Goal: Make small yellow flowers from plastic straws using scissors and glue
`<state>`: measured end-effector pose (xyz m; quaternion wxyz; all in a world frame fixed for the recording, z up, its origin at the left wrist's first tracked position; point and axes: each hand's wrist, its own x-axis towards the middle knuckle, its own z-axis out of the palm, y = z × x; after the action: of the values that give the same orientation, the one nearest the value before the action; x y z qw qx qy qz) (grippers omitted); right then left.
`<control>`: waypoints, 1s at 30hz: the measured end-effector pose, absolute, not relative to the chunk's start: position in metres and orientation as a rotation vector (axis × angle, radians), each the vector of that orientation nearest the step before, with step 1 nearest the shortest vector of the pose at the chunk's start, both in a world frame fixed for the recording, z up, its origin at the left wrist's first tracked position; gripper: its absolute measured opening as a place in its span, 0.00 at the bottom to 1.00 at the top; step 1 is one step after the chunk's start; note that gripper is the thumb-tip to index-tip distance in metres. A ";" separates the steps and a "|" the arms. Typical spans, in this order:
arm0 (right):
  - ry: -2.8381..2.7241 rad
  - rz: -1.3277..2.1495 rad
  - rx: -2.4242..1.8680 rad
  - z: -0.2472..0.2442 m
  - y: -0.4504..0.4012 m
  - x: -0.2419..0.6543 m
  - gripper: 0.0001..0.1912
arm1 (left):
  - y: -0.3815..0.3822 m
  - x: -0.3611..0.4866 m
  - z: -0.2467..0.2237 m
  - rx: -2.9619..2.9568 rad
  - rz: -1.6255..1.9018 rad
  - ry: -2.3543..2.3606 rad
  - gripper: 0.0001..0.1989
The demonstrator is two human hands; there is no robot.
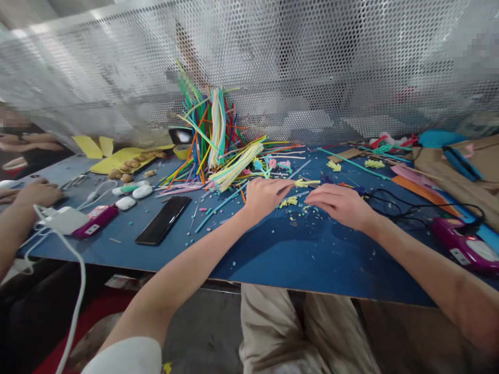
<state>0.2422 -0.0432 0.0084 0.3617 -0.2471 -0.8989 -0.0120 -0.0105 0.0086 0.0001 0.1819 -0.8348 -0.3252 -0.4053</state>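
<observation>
Near the middle of the blue table, my left hand is closed, its fingertips pinching a short fuzzy yellow pipe cleaner. That piece sticks out to the right, toward my other hand. Facing it, my right hand has its fingers curled and pressed together close to the yellow piece; what they grip is hidden. A bent yellow pipe-cleaner shape lies on the tabletop between and below the hands. Just behind are pink and blue pipe-cleaner flowers. A dark blue tool is partly hidden behind my right hand.
A large heap of coloured pipe cleaners leans near the perforated metal screen. A black phone lies left, near a purple power strip. Another purple strip is right, with black cable. A co-worker's hand rests far left.
</observation>
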 end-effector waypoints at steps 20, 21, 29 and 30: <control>-1.987 -0.183 -0.791 0.009 -0.040 0.241 0.04 | 0.004 -0.006 -0.004 -2.479 -1.013 -0.800 0.12; -1.973 -0.184 -0.826 0.008 -0.040 0.240 0.04 | 0.004 -0.006 -0.003 -2.483 -1.012 -0.801 0.12; -1.873 -0.157 -0.934 0.001 -0.040 0.234 0.06 | 0.001 -0.008 0.001 -2.494 -0.963 -0.717 0.12; -1.879 -0.159 -0.936 0.002 -0.040 0.233 0.06 | 0.001 -0.009 0.001 -2.487 -0.953 -0.715 0.12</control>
<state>0.2329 -0.0403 0.0017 0.4952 -0.3863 -0.7754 -0.0654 -0.0085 0.0006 0.0014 0.1907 -0.8853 -0.2546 -0.3392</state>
